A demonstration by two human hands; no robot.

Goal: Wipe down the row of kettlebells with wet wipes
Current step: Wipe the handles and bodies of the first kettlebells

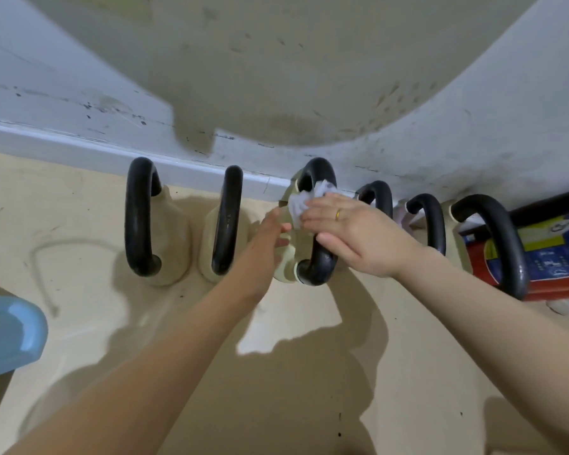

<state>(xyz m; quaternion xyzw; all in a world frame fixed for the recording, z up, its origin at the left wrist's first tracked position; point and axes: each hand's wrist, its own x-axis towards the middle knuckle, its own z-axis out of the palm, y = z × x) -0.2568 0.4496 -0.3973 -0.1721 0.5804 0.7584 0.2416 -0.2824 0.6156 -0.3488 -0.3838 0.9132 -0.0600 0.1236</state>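
Note:
Several cream kettlebells with black handles stand in a row along the wall. My right hand (352,234) lies over the black handle of the third kettlebell (316,267) and presses a crumpled white wet wipe (304,201) against it. My left hand (270,238) rests flat against that kettlebell's cream body, fingers extended. To the left stand two kettlebells, the first (138,218) and the second (225,221). To the right are three more handles: a small one (380,195), another small one (434,221) and a large one (496,238).
A scuffed white wall with a grey skirting board (79,142) runs behind the row. A red and blue box (549,254) sits at the far right behind the last kettlebell. A light blue plastic object (10,336) is at the left edge. The floor is beige.

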